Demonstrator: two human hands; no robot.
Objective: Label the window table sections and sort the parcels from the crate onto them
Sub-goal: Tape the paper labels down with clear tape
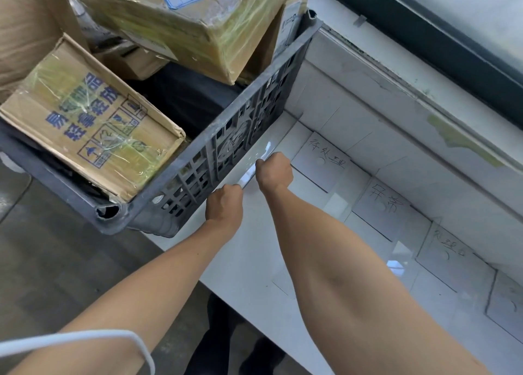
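Observation:
A dark grey lattice crate (pixel 195 173) sits on the left end of the white window table (pixel 254 261). It holds several cardboard parcels, among them a box with blue print (pixel 93 125) and a large taped box (pixel 184 26). Both hands are fisted close to the crate's near wall. My left hand (pixel 225 206) and my right hand (pixel 274 170) pinch a thin shiny strip (pixel 249 178), apparently clear tape, low over the tabletop. Handwritten paper labels lie along the table's far side: one (pixel 325 159), a second (pixel 385 202), a third (pixel 450 253).
A white tiled ledge (pixel 396 114) and a dark window frame (pixel 424 34) run behind the table. Another paper sheet (pixel 509 304) lies at the right edge. Grey floor (pixel 56 261) is on the left, below the crate. A white cord (pixel 85 336) crosses my left arm.

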